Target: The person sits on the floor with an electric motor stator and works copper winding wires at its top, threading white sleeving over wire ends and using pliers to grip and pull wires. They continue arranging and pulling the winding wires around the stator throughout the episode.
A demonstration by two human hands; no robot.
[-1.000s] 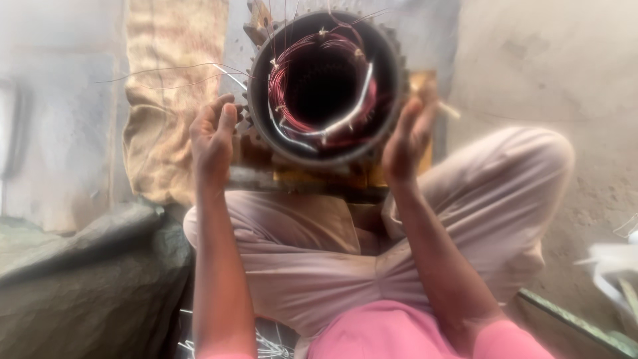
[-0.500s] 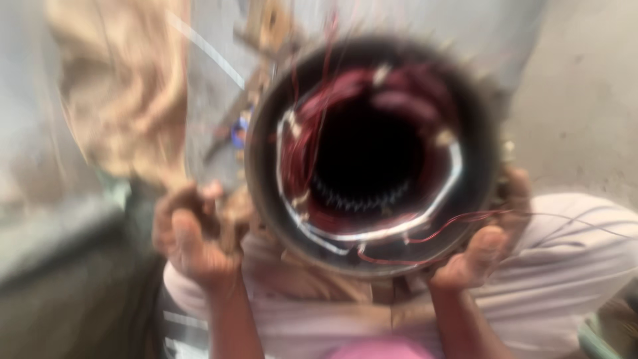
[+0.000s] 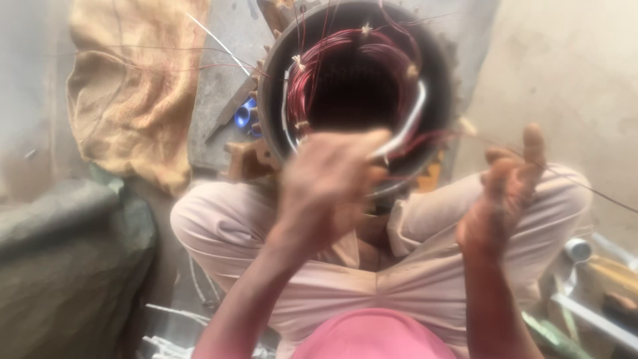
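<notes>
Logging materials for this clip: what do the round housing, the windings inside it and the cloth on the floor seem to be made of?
Housing: probably cast metal, dull dark grey, with a thick rim and toothed outer edge.
Windings: likely enamelled copper wire, glossy red strands in bundles, tied with pale cord.
Cloth: coarse woven fabric, perhaps jute sacking, matt tan and creased.

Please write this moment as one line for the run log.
left hand: blurred, before stator rim | right hand: raised, thin wire at fingers | coils: red, inside stator

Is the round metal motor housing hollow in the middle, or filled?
Hollow: the motor housing shows a dark open bore, with red wire coils lining only its inner wall.
</notes>
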